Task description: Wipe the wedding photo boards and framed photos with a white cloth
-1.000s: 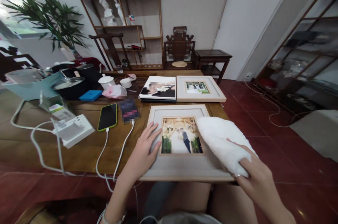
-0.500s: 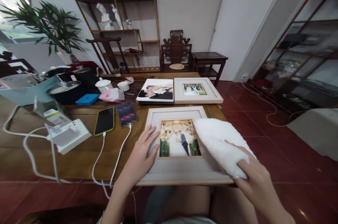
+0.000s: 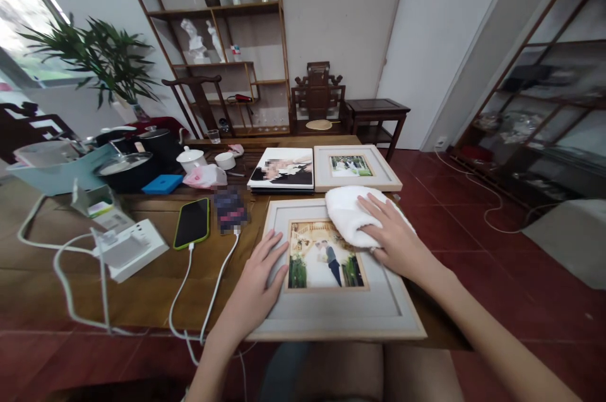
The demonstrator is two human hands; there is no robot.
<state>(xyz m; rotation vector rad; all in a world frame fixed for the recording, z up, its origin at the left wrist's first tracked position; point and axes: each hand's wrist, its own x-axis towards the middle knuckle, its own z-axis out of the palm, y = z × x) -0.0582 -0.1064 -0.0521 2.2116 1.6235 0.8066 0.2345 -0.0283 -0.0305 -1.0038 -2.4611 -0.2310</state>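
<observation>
A picture frame [image 3: 317, 315] with a pale wooden edge and a wedding photo lies flat at the table's front edge. My left hand [image 3: 260, 276] rests on its left side, fingers spread over the pale border. My right hand [image 3: 391, 235] presses a white cloth [image 3: 348, 216] onto the frame's upper right corner, with the fingers over the cloth. The cloth is bunched and covers that corner, so the glass under it is hidden. The photo of the couple shows between my two hands.
Behind it lie a second picture frame [image 3: 381, 168] and a stack of photo panels [image 3: 281, 168]. To the left are a phone [image 3: 192, 223] on a white cable, a power strip [image 3: 132, 249], a blue box [image 3: 162, 183], a white teapot [image 3: 190, 159] and a black pot [image 3: 125, 168].
My right hand has carried the white cloth from the frame's right side up and leftward to its upper right corner. My left hand stays on the left border.
</observation>
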